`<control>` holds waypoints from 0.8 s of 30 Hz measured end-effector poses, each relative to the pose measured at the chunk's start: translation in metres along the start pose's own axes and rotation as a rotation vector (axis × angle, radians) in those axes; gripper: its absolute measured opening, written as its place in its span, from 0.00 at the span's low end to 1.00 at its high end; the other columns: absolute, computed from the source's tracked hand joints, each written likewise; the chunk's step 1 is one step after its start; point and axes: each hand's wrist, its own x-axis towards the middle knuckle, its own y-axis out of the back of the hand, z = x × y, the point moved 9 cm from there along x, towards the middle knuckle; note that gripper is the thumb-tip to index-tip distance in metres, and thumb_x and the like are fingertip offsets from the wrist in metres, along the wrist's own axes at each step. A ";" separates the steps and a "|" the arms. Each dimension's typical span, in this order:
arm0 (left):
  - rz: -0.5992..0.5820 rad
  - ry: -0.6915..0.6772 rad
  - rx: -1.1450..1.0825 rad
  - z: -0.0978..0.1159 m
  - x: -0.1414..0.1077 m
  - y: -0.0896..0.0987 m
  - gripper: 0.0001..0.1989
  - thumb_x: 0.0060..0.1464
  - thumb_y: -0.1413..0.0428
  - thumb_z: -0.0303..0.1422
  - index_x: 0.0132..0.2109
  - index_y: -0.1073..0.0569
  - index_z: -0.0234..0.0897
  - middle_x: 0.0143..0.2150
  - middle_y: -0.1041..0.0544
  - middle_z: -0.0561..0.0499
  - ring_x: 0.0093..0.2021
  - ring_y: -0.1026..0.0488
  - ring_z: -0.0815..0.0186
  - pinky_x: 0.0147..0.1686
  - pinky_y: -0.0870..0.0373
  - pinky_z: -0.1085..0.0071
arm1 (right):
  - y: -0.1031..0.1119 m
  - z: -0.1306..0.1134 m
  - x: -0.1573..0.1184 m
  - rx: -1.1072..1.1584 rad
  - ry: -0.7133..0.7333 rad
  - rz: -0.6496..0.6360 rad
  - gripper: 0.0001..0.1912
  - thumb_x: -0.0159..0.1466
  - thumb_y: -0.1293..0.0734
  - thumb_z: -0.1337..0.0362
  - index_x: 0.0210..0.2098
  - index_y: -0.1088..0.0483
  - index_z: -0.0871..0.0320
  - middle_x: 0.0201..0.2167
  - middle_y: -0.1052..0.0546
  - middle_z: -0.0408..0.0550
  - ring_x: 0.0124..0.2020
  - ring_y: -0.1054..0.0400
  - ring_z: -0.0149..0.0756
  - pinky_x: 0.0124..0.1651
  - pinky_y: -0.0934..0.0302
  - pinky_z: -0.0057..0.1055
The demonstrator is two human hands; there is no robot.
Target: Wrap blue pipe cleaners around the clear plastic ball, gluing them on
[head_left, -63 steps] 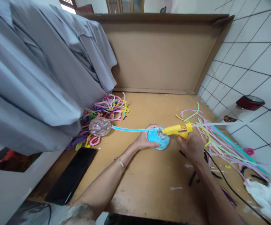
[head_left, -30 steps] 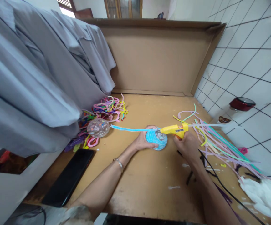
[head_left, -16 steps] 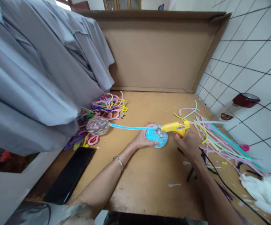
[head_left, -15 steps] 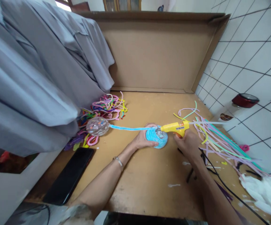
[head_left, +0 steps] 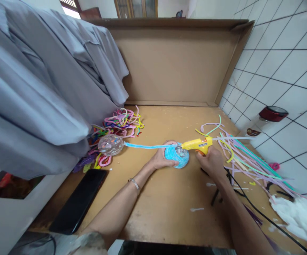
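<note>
My left hand (head_left: 163,158) is wrapped round a blue-wound ball (head_left: 176,159), near the middle of the table, with a greyish part showing on its right side. A blue pipe cleaner (head_left: 145,146) stretches left from the ball to a clear, speckled round object (head_left: 111,144). My right hand (head_left: 210,161) is closed round the handle of a yellow glue gun (head_left: 196,144), a pale glue stick poking out of its back. The gun's nozzle meets the upper part of the ball; the exact contact point is too small to tell.
A black phone (head_left: 79,201) lies at the left front, below a heap of coloured pipe cleaners (head_left: 123,122). Long pipe cleaners (head_left: 249,161), a black cable (head_left: 262,214), white tissue (head_left: 297,216) and a red-lidded jar (head_left: 272,114) are at the right. Cardboard (head_left: 172,67) stands behind; grey cloth (head_left: 63,81) hangs left.
The camera view has shifted slightly. Both hands, the ball and the glue gun keep the same arrangement.
</note>
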 end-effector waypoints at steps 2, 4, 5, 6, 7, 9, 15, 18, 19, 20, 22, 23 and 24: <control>0.000 -0.004 -0.001 0.001 0.000 0.000 0.41 0.29 0.29 0.41 0.53 0.32 0.35 0.56 0.31 0.41 0.55 0.31 0.52 0.54 0.32 0.58 | 0.001 0.000 -0.001 0.006 -0.002 0.024 0.10 0.53 0.38 0.55 0.27 0.35 0.56 0.22 0.29 0.50 0.25 0.37 0.40 0.27 0.49 0.31; -0.005 -0.012 -0.009 0.001 0.000 -0.001 0.40 0.30 0.30 0.41 0.53 0.32 0.35 0.56 0.31 0.42 0.55 0.31 0.52 0.54 0.32 0.58 | 0.000 -0.001 -0.001 0.012 0.010 0.029 0.10 0.53 0.38 0.55 0.27 0.35 0.56 0.22 0.29 0.50 0.25 0.37 0.40 0.27 0.49 0.31; -0.008 -0.014 -0.014 0.002 0.000 -0.002 0.40 0.30 0.30 0.40 0.53 0.32 0.36 0.56 0.31 0.42 0.55 0.31 0.52 0.54 0.32 0.58 | 0.000 -0.002 -0.001 0.017 0.020 0.025 0.10 0.53 0.38 0.55 0.27 0.35 0.56 0.22 0.29 0.50 0.25 0.36 0.40 0.27 0.49 0.31; -0.010 -0.015 -0.019 0.002 0.000 -0.002 0.40 0.31 0.30 0.40 0.53 0.32 0.36 0.56 0.31 0.42 0.55 0.31 0.52 0.54 0.32 0.59 | 0.000 -0.002 -0.001 0.024 0.031 0.020 0.10 0.53 0.38 0.55 0.27 0.35 0.56 0.22 0.28 0.50 0.25 0.36 0.40 0.27 0.48 0.31; -0.011 -0.014 -0.020 0.002 0.000 -0.002 0.40 0.31 0.30 0.40 0.53 0.33 0.36 0.56 0.31 0.42 0.55 0.31 0.52 0.54 0.32 0.59 | -0.001 -0.003 -0.001 0.029 0.036 0.016 0.10 0.53 0.38 0.55 0.27 0.35 0.56 0.22 0.28 0.51 0.25 0.36 0.40 0.27 0.48 0.31; -0.006 -0.008 -0.013 0.001 0.000 -0.001 0.40 0.31 0.30 0.40 0.53 0.33 0.36 0.56 0.31 0.42 0.55 0.31 0.52 0.54 0.33 0.58 | -0.001 -0.001 0.000 0.028 0.023 0.007 0.10 0.53 0.38 0.55 0.27 0.35 0.56 0.22 0.27 0.51 0.25 0.35 0.40 0.28 0.47 0.32; -0.001 -0.033 -0.001 0.001 0.000 0.000 0.41 0.31 0.30 0.42 0.53 0.34 0.35 0.56 0.32 0.41 0.55 0.32 0.51 0.54 0.34 0.58 | -0.007 0.001 0.001 -0.011 -0.019 -0.039 0.11 0.54 0.38 0.55 0.27 0.34 0.57 0.24 0.26 0.53 0.26 0.34 0.42 0.29 0.47 0.33; -0.005 -0.028 -0.005 0.000 0.000 -0.001 0.41 0.31 0.30 0.43 0.53 0.34 0.35 0.57 0.32 0.40 0.55 0.32 0.52 0.54 0.34 0.59 | -0.007 0.001 0.001 -0.002 -0.007 -0.041 0.12 0.54 0.38 0.55 0.29 0.33 0.58 0.24 0.26 0.52 0.25 0.35 0.41 0.28 0.46 0.32; -0.003 -0.021 -0.005 0.000 0.000 -0.001 0.41 0.31 0.30 0.44 0.53 0.34 0.35 0.56 0.32 0.41 0.55 0.32 0.52 0.53 0.34 0.60 | -0.006 0.002 0.002 0.002 -0.011 -0.032 0.13 0.54 0.38 0.54 0.29 0.32 0.58 0.23 0.26 0.52 0.25 0.35 0.40 0.28 0.46 0.32; 0.003 -0.015 -0.003 0.000 0.000 0.000 0.42 0.30 0.30 0.45 0.53 0.34 0.35 0.56 0.32 0.41 0.55 0.32 0.52 0.53 0.34 0.60 | -0.004 0.004 0.003 0.002 -0.022 -0.017 0.14 0.54 0.38 0.54 0.29 0.32 0.59 0.24 0.26 0.52 0.25 0.35 0.40 0.29 0.45 0.32; 0.019 -0.004 0.002 -0.001 0.001 0.001 0.42 0.29 0.30 0.47 0.52 0.33 0.35 0.56 0.32 0.41 0.54 0.31 0.53 0.54 0.34 0.60 | 0.003 0.012 0.006 -0.019 -0.072 0.027 0.16 0.54 0.38 0.53 0.30 0.31 0.60 0.25 0.26 0.53 0.26 0.34 0.41 0.29 0.44 0.33; 0.026 -0.002 0.006 -0.001 0.000 0.002 0.42 0.28 0.30 0.47 0.51 0.32 0.35 0.55 0.31 0.42 0.55 0.32 0.53 0.54 0.34 0.60 | 0.006 0.018 0.008 -0.042 -0.102 0.051 0.17 0.54 0.38 0.52 0.31 0.30 0.61 0.26 0.25 0.55 0.27 0.33 0.42 0.29 0.44 0.33; 0.033 -0.003 0.011 0.000 0.000 0.003 0.42 0.28 0.30 0.48 0.51 0.32 0.36 0.55 0.31 0.42 0.55 0.32 0.53 0.55 0.35 0.60 | 0.010 0.024 0.009 -0.073 -0.132 0.071 0.18 0.55 0.38 0.52 0.32 0.30 0.62 0.27 0.24 0.56 0.28 0.32 0.43 0.30 0.44 0.33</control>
